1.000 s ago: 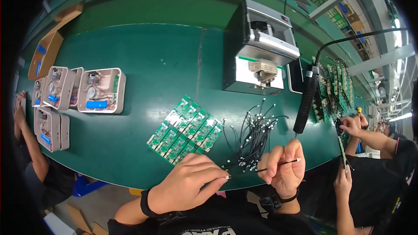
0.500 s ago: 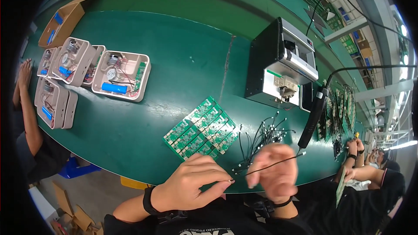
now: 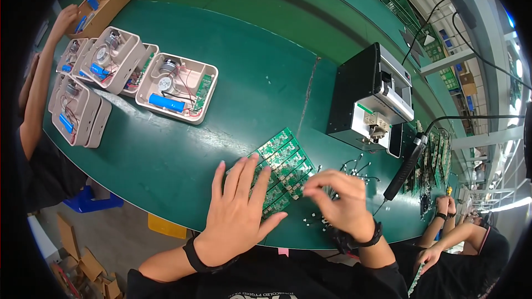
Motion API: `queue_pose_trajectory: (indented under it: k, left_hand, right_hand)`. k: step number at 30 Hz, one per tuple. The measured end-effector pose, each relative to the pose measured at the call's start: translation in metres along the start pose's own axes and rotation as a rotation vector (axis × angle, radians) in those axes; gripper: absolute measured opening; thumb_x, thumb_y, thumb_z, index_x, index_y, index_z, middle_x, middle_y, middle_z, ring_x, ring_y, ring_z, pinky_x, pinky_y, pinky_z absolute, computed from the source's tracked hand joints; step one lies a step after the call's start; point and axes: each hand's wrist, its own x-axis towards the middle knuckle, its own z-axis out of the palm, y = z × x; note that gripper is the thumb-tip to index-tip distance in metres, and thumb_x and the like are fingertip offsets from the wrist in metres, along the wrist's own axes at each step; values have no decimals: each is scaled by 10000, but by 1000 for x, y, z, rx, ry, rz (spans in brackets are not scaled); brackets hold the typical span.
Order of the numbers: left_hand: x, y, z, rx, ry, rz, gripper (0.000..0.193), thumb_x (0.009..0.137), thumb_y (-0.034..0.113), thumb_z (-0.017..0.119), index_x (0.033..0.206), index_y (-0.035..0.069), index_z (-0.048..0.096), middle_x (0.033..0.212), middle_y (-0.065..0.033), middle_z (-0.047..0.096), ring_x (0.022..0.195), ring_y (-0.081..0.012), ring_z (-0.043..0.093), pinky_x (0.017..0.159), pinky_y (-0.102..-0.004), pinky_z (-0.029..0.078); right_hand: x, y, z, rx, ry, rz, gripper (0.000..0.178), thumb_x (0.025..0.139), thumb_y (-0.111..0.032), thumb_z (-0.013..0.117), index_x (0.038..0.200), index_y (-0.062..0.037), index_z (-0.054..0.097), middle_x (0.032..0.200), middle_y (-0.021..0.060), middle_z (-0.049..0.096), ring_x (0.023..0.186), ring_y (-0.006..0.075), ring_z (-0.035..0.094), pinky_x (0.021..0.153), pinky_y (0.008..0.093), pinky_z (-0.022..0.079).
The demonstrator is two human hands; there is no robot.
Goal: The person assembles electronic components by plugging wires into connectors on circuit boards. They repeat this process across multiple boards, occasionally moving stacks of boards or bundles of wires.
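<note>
Risk one is the board panel point(image 3: 284, 165) sliding: our left hand point(image 3: 235, 218) lies flat and released on its near end, fingers spread, only pressing down, not gripping. The panel sits on the green worktop point(image 3: 183, 133) close to its near edge, so if that palm lifts or shifts while the other hand works, the panel can skate or tip off.

Our right hand point(image 3: 342, 202) is curled, fingertips pinched together just beside the panel's right side, over the wire bundle point(image 3: 357, 170). We cannot tell whether it actually holds a wire; anything between the fingertips is too small to see. Loose small parts lie scattered on the worktop under that hand, and a sweep of the wrist could likely knock them off the edge.

Soldering iron point(image 3: 405, 169) rests tip-down just right of the wires, cable running up past the black station point(image 3: 368, 102). We judge a snag or burn possible if the right wrist swings outward.

Open white casings point(image 3: 178, 87) sit well apart to the left, out of harm's way. Another person's hands point(image 3: 443, 206) work far right, no conflict.
</note>
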Motion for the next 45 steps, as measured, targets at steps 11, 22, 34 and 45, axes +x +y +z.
queue_pose_trajectory:
  k: [11,22,34,45]
  left_hand:
    - [-5,-41,-36,36,-205,74,727,908,352,845,1548,92,621,1731,-235,405,1603,-423,372,1309,-708,235]
    - [-8,-49,-31,16,-164,107,675,913,369,815,1515,109,658,1716,-198,453,1601,-388,392,1317,-703,238]
    - [-3,-46,-32,-5,-198,109,701,867,342,826,1519,130,675,1713,-195,471,1588,-435,402,1322,-703,215]
    - [-5,-50,-27,45,-172,120,763,832,281,825,1538,62,636,1726,-266,428,1600,-490,377,1332,-694,201]
  right_hand:
    - [58,33,13,-147,-202,-47,100,952,13,795,1041,-12,758,968,130,763,859,328,753,753,397,596]
    - [78,39,29,-278,-236,-207,98,952,-54,781,1023,-40,716,961,107,703,902,346,718,729,453,585]
    - [121,46,15,-35,-521,314,164,905,-86,878,950,12,755,839,135,771,800,258,778,737,384,609]
    - [73,41,1,-54,-271,55,193,887,-115,894,935,6,751,857,122,747,788,306,744,736,409,595]
